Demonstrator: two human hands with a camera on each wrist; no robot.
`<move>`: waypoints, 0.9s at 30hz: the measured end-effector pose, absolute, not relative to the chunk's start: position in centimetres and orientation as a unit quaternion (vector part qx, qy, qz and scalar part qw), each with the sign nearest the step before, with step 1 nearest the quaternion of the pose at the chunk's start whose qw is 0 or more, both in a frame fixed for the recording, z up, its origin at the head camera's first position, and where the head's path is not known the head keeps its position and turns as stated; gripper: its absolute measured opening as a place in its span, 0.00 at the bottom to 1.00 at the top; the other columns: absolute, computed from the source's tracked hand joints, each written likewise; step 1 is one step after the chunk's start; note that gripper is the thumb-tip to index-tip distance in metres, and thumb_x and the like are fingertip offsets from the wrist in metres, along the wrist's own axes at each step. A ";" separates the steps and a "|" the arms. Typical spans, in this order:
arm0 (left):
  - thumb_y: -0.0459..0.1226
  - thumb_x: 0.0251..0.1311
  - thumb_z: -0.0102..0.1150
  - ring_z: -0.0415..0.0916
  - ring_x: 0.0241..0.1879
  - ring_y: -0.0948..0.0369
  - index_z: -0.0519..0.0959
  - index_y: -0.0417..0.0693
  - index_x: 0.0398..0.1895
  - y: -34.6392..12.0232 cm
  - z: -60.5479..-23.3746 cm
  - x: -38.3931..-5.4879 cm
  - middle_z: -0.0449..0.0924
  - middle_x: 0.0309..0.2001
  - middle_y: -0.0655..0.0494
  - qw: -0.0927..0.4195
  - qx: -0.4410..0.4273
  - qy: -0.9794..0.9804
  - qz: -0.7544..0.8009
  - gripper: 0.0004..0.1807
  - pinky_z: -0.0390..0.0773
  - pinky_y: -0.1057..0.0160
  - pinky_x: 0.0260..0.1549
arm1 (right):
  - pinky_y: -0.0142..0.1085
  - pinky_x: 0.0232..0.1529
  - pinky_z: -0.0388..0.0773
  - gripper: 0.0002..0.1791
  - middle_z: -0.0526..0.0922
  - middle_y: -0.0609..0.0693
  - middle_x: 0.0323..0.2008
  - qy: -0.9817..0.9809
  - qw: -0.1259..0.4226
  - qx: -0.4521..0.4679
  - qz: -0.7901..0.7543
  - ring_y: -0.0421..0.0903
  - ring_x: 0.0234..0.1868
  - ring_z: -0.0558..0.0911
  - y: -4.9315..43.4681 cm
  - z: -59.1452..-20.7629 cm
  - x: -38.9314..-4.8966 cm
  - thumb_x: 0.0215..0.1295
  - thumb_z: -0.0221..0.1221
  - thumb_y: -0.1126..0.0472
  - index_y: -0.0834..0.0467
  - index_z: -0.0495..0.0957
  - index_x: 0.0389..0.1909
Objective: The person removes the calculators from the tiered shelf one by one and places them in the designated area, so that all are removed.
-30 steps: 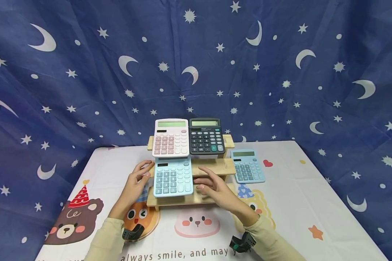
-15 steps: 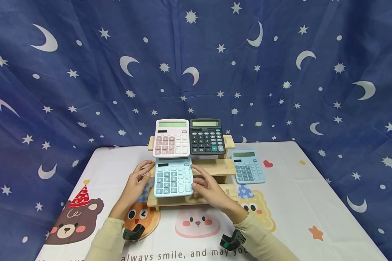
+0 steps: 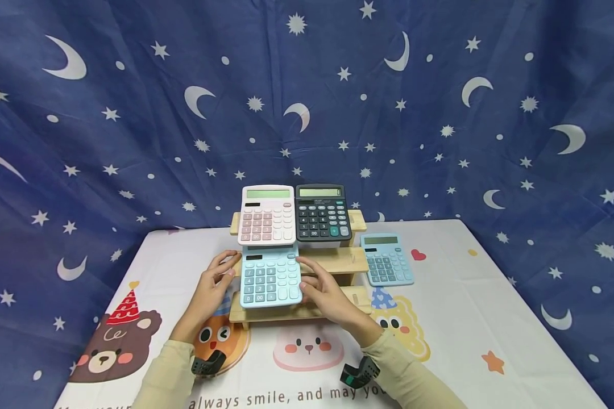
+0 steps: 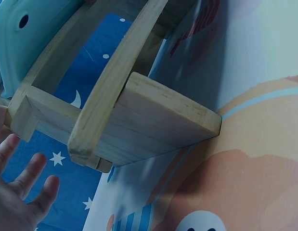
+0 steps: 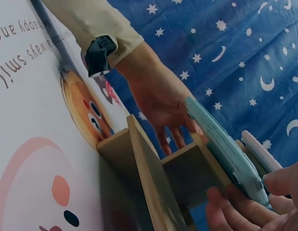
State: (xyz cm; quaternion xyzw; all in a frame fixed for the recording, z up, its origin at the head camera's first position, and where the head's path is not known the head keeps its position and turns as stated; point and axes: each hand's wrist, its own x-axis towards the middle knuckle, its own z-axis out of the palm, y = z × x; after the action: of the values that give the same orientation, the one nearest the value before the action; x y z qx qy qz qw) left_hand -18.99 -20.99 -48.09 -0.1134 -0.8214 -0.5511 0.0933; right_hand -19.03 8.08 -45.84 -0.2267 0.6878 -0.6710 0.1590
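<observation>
A blue desktop calculator was propped at a slant on the middle tier of a wooden rack, its top edge partly covered by the pink calculator above. Its right edge was held by the right hand, the thumb placed at the front and the fingers behind. The left hand was held at its left side with fingers spread, the fingertips placed by the tier's end; whether the calculator was touched there could not be told. On the top tier a black calculator was set just beside the pink one. A second blue calculator was laid on the cloth-covered worktop, right of the rack.
</observation>
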 end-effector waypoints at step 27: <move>0.34 0.77 0.46 0.57 0.76 0.46 0.70 0.35 0.70 -21.1 -48.3 -19.1 0.64 0.73 0.42 0.104 -0.122 -0.820 -0.550 0.22 0.64 0.76 0.55 | 0.30 0.45 0.82 0.34 0.77 0.73 0.61 0.672 0.179 -0.198 -0.691 0.36 0.48 0.84 8.7 -45.7 -18.3 0.75 0.51 0.70 0.56 0.53 0.79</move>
State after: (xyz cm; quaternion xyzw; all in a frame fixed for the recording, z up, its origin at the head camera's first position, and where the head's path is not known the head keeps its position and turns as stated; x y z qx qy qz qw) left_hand -19.10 -21.07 -48.29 -0.1215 -0.8199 -0.5497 0.1043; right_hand -18.29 8.71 -45.68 -0.1983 0.6718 -0.6910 0.1785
